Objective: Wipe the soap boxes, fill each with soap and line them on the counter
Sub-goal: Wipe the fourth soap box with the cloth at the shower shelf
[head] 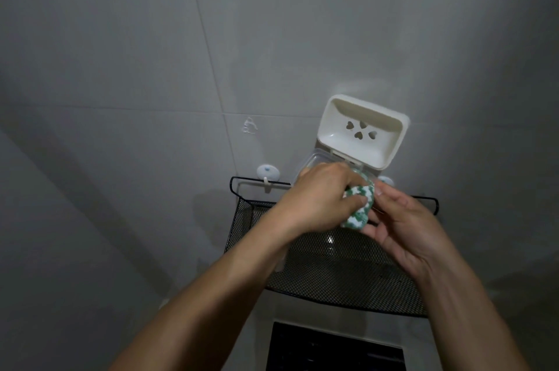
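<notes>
A grey tiled wall (151, 53) filled the view, with a black mesh rack (341, 274) hung on two white hooks (267, 172). A cream soap box (361, 131) stood open above the rack, its tray with heart-shaped holes tilted up and its clear lid (313, 163) hinged down below. Just beneath it, the left hand (320, 201) curled its fingers over a green-and-white soap (358, 207), while the right hand (402, 225) cupped the soap from the other side, thumb against its edge.
</notes>
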A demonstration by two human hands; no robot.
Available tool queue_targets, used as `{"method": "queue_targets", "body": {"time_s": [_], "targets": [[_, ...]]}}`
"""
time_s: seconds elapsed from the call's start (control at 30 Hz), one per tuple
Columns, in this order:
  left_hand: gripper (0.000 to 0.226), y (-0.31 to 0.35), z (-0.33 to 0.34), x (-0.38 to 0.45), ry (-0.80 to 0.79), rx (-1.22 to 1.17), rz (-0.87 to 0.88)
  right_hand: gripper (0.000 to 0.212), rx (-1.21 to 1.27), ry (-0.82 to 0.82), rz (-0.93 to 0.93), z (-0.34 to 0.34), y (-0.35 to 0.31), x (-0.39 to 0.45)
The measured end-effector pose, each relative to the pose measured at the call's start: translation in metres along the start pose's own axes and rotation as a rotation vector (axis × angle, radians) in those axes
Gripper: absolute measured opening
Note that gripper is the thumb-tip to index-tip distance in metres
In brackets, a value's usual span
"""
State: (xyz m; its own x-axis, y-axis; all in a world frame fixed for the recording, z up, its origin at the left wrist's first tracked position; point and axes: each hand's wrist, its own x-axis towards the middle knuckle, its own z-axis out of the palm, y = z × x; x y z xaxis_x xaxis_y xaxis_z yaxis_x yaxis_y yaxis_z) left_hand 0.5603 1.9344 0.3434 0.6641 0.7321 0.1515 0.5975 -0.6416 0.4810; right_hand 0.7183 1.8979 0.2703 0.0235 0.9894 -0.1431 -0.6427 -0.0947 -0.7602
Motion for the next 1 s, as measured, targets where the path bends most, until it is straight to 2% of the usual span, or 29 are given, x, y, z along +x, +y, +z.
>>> {"method": "queue_targets", "body": {"time_s": [0.23, 0.57, 0.67, 0.83, 1.0], "targets": [[0.020, -0.001, -0.002, -0.003, -0.096, 0.065, -0.006, 0.029, -0.046, 0.080, -0.005, -0.005, -0.005, -0.003], [0.027, -0.001, -0.015, -0.002, -0.291, 0.333, 0.139, 0.028, -0.151, 0.078, 0.044, -0.002, -0.006, -0.008], [0.032, -0.006, -0.022, 0.000, -0.294, 0.418, 0.147, 0.028, -0.164, 0.083, 0.046, -0.002, -0.006, -0.009], [0.027, -0.018, -0.029, 0.001, -0.260, 0.545, 0.112, 0.028, -0.176, 0.109, 0.046, -0.004, -0.010, -0.013], [0.026, -0.020, -0.021, -0.001, -0.229, 0.485, 0.124, 0.026, -0.206, 0.132, 0.053, -0.003, -0.011, -0.013]]}}
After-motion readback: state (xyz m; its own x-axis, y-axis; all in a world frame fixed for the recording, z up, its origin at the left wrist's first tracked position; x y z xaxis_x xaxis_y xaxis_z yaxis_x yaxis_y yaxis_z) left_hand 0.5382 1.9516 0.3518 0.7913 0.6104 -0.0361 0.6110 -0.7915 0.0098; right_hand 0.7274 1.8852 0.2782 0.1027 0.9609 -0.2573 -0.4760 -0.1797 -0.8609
